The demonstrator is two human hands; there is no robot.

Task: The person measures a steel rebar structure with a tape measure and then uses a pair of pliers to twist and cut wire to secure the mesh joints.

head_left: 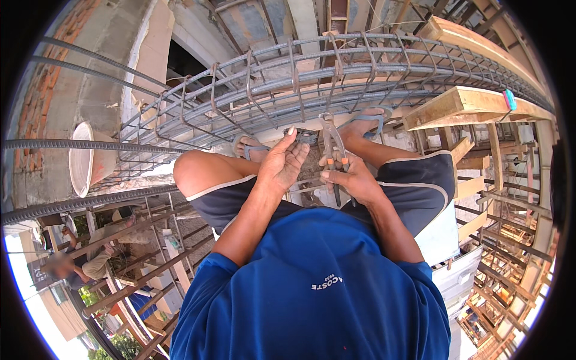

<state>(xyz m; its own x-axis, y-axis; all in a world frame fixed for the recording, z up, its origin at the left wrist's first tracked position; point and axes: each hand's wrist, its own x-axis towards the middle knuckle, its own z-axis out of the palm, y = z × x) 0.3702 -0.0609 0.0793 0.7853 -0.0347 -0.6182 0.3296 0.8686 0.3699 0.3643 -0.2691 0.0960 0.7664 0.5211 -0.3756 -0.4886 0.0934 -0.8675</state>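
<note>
My left hand [284, 163] is raised in front of my lap, thumb up and fingers curled. A small bundle of dark tie wire [307, 138] shows between its thumb and fingers. To its right, my right hand [355, 182] is closed around the handles of metal pincers [333, 137]. Their rounded jaws point away from me, toward the rebar cage [288, 75], and the handles carry orange bands. This long cage of steel bars and stirrups lies across the view just beyond my sandalled feet.
Loose rebars [90, 146] stick out at the left beside a white bucket [81, 159]. Wooden beams [444, 108] border the cage at the right, one with a blue item [510, 99] on it. Timber scaffolding [504, 204] drops away below. Another person [90, 258] is at lower left.
</note>
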